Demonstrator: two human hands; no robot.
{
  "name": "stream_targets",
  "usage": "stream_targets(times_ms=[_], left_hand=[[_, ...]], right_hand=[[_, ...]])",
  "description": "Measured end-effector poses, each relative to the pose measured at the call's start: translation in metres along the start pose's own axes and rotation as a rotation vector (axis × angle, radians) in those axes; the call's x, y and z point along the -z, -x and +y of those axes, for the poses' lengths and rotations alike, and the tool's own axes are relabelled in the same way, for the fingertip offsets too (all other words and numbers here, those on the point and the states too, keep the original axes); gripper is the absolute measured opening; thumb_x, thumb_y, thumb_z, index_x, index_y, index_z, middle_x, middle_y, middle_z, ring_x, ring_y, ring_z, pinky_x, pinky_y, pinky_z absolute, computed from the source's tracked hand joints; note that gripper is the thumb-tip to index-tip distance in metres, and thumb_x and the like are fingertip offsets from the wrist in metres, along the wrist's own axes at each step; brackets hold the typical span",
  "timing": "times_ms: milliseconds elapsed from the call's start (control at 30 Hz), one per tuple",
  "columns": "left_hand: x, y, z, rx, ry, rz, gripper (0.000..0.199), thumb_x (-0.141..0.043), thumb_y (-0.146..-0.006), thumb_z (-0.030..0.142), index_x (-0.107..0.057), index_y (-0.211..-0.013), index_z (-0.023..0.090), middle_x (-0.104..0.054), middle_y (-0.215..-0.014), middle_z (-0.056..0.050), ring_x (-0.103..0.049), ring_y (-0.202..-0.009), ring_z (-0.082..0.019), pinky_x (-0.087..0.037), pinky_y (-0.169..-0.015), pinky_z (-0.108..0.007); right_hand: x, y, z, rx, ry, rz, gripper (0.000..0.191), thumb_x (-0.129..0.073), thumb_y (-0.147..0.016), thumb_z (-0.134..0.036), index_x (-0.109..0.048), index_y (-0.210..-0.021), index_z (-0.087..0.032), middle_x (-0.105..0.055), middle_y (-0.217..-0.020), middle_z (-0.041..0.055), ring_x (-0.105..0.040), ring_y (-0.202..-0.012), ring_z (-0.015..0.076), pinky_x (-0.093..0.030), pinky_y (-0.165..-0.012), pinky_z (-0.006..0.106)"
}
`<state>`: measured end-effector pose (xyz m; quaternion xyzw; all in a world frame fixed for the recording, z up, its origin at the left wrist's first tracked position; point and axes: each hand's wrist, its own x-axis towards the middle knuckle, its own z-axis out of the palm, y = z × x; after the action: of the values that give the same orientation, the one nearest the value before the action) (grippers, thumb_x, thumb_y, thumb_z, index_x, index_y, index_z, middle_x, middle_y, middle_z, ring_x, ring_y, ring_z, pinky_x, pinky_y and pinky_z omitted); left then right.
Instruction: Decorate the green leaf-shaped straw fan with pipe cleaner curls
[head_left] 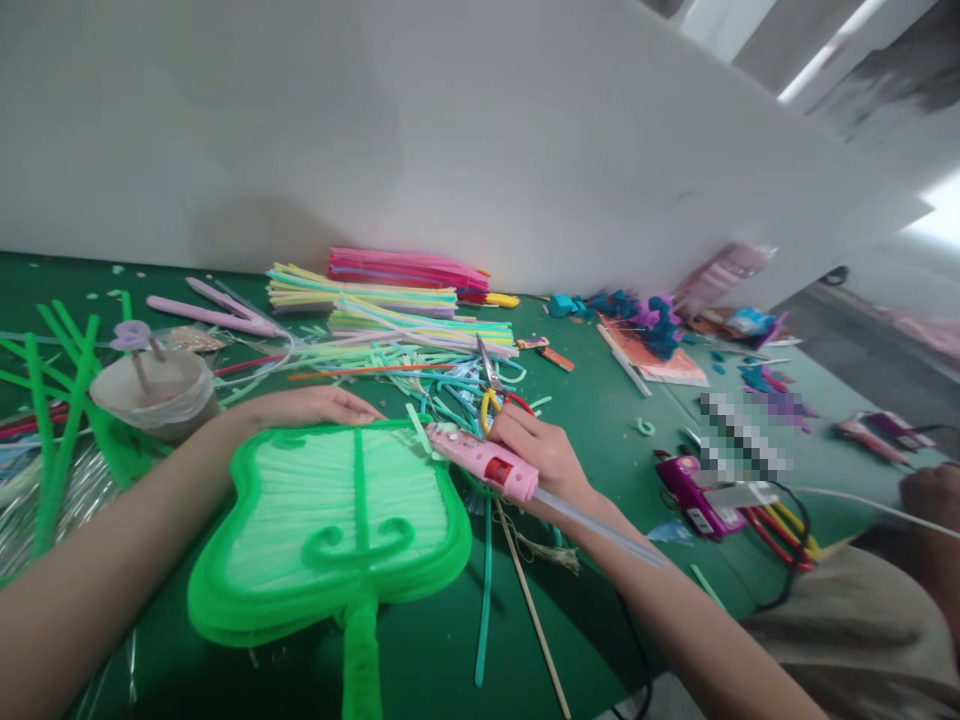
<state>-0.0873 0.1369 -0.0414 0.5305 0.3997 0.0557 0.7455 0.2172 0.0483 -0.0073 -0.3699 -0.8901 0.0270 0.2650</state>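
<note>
A hand fan (277, 500) in bright and pale green, made of fuzzy pipe cleaners, is held over the table with its handle towards me. My left hand (322, 405) grips the far edge of the fan, its fingertips partly hidden behind it. In my right hand (536, 445) is a pink hot glue gun (480, 460), a clear glue stick jutting from its back end. The gun's tip is close to a short pale green strip (415, 425) at the fan's upper right edge. Scissors (490, 375) with yellow and red handles lie just beyond my right hand.
Bundles of pastel pipe cleaners (364, 295) and pink ones (405, 268) lie along the wall. A pale flat iron (214, 315) and a covered cup (157, 390) stand left. Right are a purple device (699, 495), teal and purple pieces (660, 325) and another person's hand (930, 500).
</note>
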Motion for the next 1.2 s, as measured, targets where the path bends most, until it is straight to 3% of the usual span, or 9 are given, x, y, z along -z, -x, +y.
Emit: stream_targets(times_ms=[300, 500, 867, 1200], left_hand=[[-0.001, 0.001, 0.001, 0.003, 0.014, -0.002, 0.038, -0.078, -0.072, 0.044, -0.076, -0.104, 0.025, -0.076, -0.111, -0.003, -0.069, -0.104, -0.026, -0.051, -0.089, -0.028], [0.000, 0.001, 0.000, 0.011, -0.019, 0.031, 0.042, -0.079, -0.070, 0.045, -0.075, -0.105, 0.023, -0.075, -0.112, -0.004, -0.068, -0.105, -0.027, -0.052, -0.089, -0.029], [0.000, 0.001, 0.001, 0.021, -0.035, 0.003, 0.044, -0.078, -0.069, 0.047, -0.075, -0.107, 0.025, -0.074, -0.118, -0.003, -0.065, -0.113, -0.029, -0.052, -0.094, -0.031], [-0.001, 0.001, 0.001, 0.003, -0.033, -0.023, 0.043, -0.076, -0.070, 0.048, -0.075, -0.107, 0.025, -0.073, -0.119, -0.004, -0.068, -0.106, -0.027, -0.052, -0.094, -0.032]], right_hand=[[0.004, 0.002, -0.002, -0.004, -0.014, 0.000, 0.018, -0.042, -0.094, -0.023, -0.045, -0.077, -0.021, -0.045, -0.070, 0.0014, -0.040, -0.061, 0.0144, -0.032, -0.054, 0.025], [-0.002, 0.005, 0.002, 0.003, -0.027, 0.068, 0.019, -0.042, -0.094, -0.025, -0.042, -0.076, -0.022, -0.042, -0.070, 0.0004, -0.038, -0.058, 0.0137, -0.030, -0.052, 0.025], [0.005, 0.006, -0.001, -0.024, 0.001, 0.035, 0.015, -0.045, -0.090, -0.020, -0.042, -0.076, -0.022, -0.044, -0.069, 0.0004, -0.039, -0.057, 0.0143, -0.030, -0.052, 0.025], [0.011, 0.008, -0.004, -0.042, 0.017, 0.007, 0.016, -0.045, -0.091, -0.017, -0.043, -0.076, -0.022, -0.044, -0.070, 0.0001, -0.040, -0.058, 0.0136, -0.030, -0.053, 0.024]])
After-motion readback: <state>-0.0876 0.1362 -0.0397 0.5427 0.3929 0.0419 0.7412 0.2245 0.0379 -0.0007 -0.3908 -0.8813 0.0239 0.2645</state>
